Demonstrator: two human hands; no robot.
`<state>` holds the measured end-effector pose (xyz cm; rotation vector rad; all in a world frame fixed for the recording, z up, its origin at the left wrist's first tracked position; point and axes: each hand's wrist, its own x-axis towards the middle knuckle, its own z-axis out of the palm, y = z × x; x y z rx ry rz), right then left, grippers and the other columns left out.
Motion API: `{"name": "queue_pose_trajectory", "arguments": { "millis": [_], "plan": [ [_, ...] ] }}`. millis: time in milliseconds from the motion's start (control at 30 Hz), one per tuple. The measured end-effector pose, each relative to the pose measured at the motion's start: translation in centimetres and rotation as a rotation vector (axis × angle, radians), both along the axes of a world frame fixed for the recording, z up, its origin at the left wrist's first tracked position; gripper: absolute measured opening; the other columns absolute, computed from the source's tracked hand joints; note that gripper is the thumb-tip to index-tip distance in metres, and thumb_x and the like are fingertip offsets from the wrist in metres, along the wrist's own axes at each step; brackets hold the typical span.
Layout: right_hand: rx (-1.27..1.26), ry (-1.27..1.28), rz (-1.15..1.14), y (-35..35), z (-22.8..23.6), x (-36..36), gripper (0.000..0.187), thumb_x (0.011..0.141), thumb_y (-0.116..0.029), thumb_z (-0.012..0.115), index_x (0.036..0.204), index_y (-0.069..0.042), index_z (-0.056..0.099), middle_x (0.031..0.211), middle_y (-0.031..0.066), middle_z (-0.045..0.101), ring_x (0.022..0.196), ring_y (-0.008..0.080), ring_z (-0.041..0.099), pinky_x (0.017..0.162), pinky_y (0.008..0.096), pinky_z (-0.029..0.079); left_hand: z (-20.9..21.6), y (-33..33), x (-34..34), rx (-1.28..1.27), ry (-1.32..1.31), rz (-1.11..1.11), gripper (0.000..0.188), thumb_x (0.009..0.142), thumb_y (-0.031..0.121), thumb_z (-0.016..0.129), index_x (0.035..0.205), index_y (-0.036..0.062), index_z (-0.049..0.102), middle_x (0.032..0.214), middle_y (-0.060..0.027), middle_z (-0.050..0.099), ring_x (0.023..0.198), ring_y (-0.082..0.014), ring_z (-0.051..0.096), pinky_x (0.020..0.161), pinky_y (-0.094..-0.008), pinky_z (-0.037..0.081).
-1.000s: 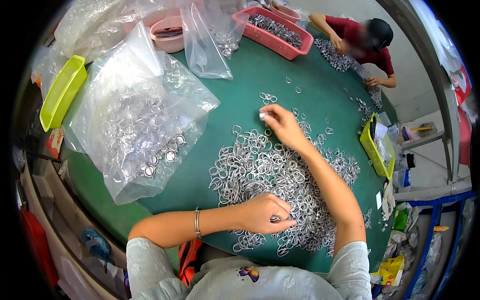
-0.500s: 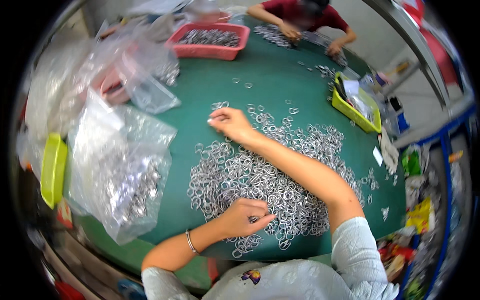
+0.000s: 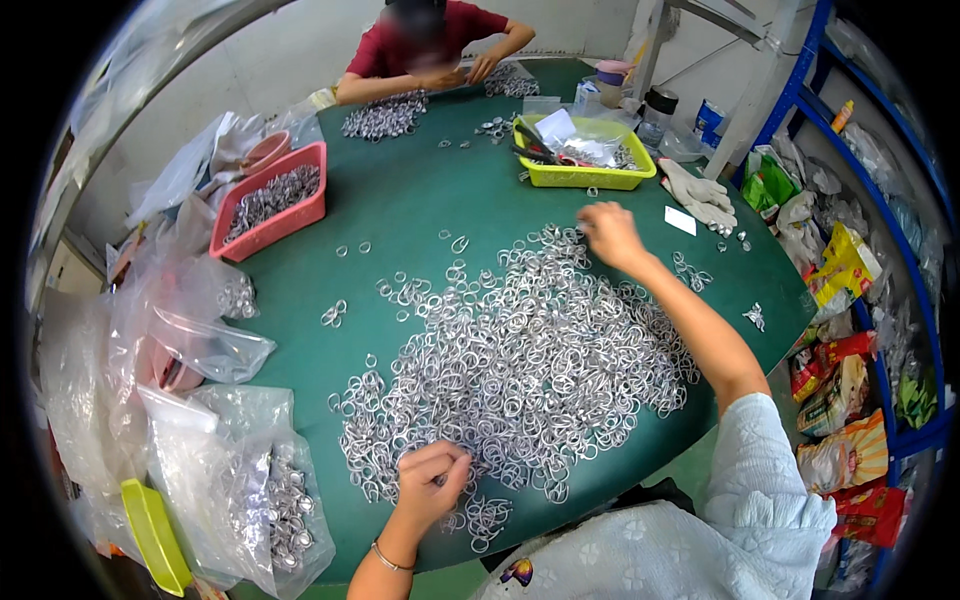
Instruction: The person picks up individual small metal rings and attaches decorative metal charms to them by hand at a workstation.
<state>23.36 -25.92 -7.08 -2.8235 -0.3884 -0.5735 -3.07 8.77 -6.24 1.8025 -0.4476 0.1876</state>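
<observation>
A wide pile of silver metal rings (image 3: 520,350) lies spread over the green table. My left hand (image 3: 432,482) is at the pile's near left edge, its fingers curled closed; whatever they may hold is hidden. Reaching across the right side, my right hand (image 3: 612,238) is at the pile's far right edge beside some rings. Its fingers are bent together, and I cannot make out what is between them. A small group of rings (image 3: 487,518) sits near the table's front edge, to the right of my left hand.
Far left stands a pink basket (image 3: 312,205) of metal pieces. Clear plastic bags (image 3: 225,470) and a narrow yellow-green tray (image 3: 155,540) line the left side. A yellow-green basket (image 3: 590,178), gloves (image 3: 700,195) and a white card (image 3: 680,220) lie far right. Across the table, a person in a red shirt (image 3: 440,45) handles metal pieces.
My right hand has moved from the pile's far left side to its far right edge. My left hand stays near the front, still curled. The view has swung to the right.
</observation>
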Motion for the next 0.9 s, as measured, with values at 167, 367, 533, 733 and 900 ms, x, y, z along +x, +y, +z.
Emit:
{"name": "queue_pose_trajectory", "arguments": {
  "millis": [167, 367, 533, 733, 900],
  "plan": [
    [-0.035, 0.11, -0.072, -7.6, -2.3, -1.6, 0.022, 0.075, -0.014, 0.067, 0.094, -0.006, 0.062, 0.099, 0.0116, 0.057, 0.099, 0.0312, 0.051, 0.082, 0.0424, 0.041, 0.3, 0.3, 0.6, -0.56, 0.293, 0.204, 0.019, 0.091, 0.01, 0.047, 0.085, -0.0012, 0.062, 0.064, -0.0078, 0.058, 0.048, -0.0112, 0.047, 0.042, -0.0214, 0.038],
    [0.183, 0.063, 0.31, -1.8, -0.2, -1.3, 0.032, 0.073, -0.016, 0.07, 0.102, -0.006, 0.061, 0.108, 0.01, 0.055, 0.103, 0.0287, 0.049, 0.089, 0.0391, 0.039, 3.8, -2.3, 2.2, -1.254, 0.781, 0.172, 0.034, 0.093, 0.02, 0.049, 0.123, 0.0047, 0.049, 0.091, -0.0071, 0.06, 0.063, -0.0092, 0.05, 0.042, -0.0185, 0.038],
    [0.088, 0.172, 0.25, -1.3, -0.8, -1.2, 0.026, 0.074, -0.017, 0.07, 0.098, -0.008, 0.065, 0.1, 0.0072, 0.059, 0.102, 0.0257, 0.049, 0.092, 0.0389, 0.034, 3.3, -9.0, 2.7, -1.502, 1.108, -0.05, 0.04, 0.089, 0.015, 0.048, 0.126, 0.0005, 0.042, 0.122, -0.0174, 0.052, 0.1, -0.025, 0.057, 0.062, -0.0257, 0.053],
    [0.692, 0.814, 0.735, 0.3, 4.3, -8.1, 0.028, 0.088, -0.027, 0.06, 0.096, 0.0, 0.065, 0.086, 0.0121, 0.067, 0.079, 0.015, 0.06, 0.073, 0.0318, 0.047, 4.7, -13.8, 1.8, -1.468, 1.161, -0.052, 0.042, 0.087, 0.011, 0.047, 0.127, 0.0004, 0.041, 0.128, -0.0217, 0.048, 0.116, -0.0318, 0.05, 0.079, -0.0343, 0.055],
    [0.508, 0.373, 0.628, 0.7, 3.5, -7.1, 0.021, 0.08, -0.021, 0.064, 0.088, -0.001, 0.066, 0.081, 0.0145, 0.065, 0.081, 0.0298, 0.06, 0.078, 0.0387, 0.047, 0.9, -15.9, 3.0, -1.549, 1.217, -0.149, 0.024, 0.088, 0.015, 0.052, 0.111, 0.0068, 0.054, 0.105, -0.0145, 0.055, 0.093, -0.0208, 0.056, 0.066, -0.0255, 0.054]
  ]
}}
